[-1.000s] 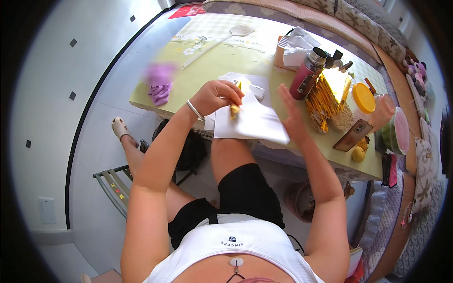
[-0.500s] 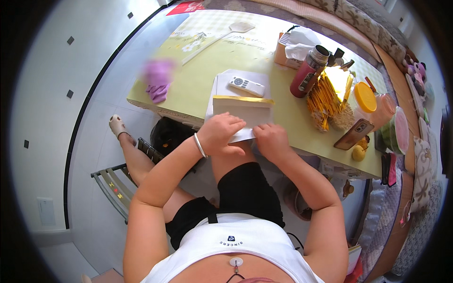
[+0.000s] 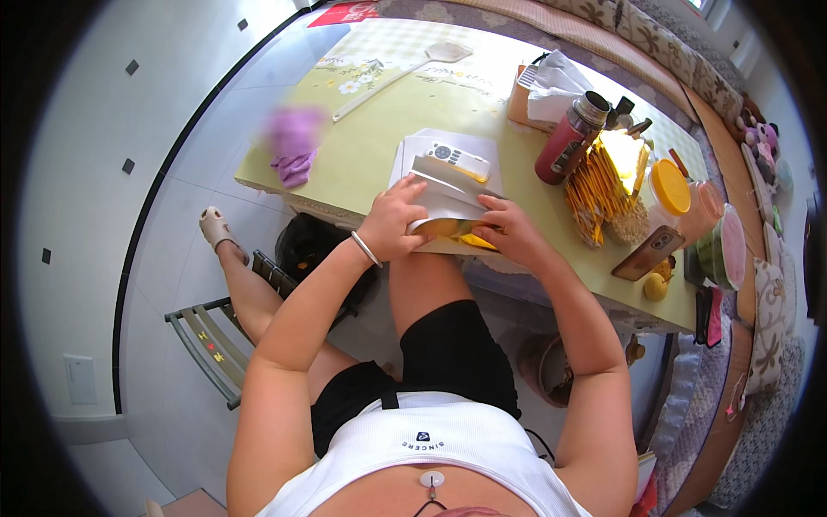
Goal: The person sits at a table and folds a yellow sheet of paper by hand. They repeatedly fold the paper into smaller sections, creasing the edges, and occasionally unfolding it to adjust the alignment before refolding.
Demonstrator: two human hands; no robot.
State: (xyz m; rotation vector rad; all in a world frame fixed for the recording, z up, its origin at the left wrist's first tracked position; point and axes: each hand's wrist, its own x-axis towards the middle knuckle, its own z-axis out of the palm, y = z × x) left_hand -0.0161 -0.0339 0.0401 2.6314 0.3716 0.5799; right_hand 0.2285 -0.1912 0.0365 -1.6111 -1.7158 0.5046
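Observation:
At the table's near edge I hold a partly folded paper sheet (image 3: 450, 205), white on its upper face, with yellow and orange print showing on the side toward me. My left hand (image 3: 394, 222), with a white bangle at the wrist, grips its left end. The fingers of my right hand (image 3: 514, 231) are closed on its right end, fingertips over the paper. The sheet's far part stands up in a raised flap. Just beyond it, a white remote control (image 3: 458, 160) lies on a stack of white sheets (image 3: 415, 148).
To the right stand a dark red thermos (image 3: 564, 142), a bundle of yellow folded packets (image 3: 594, 194), a yellow-lidded jar (image 3: 668, 188) and a phone (image 3: 646, 252). A tissue box (image 3: 521, 95) is behind. A fly swatter (image 3: 392, 82) and purple cloth (image 3: 295, 142) lie left.
The sheet has gone from lying nearly flat to being bent up, and its printed side now shows near me. Both hands have moved slightly away from my body and closed on its ends.

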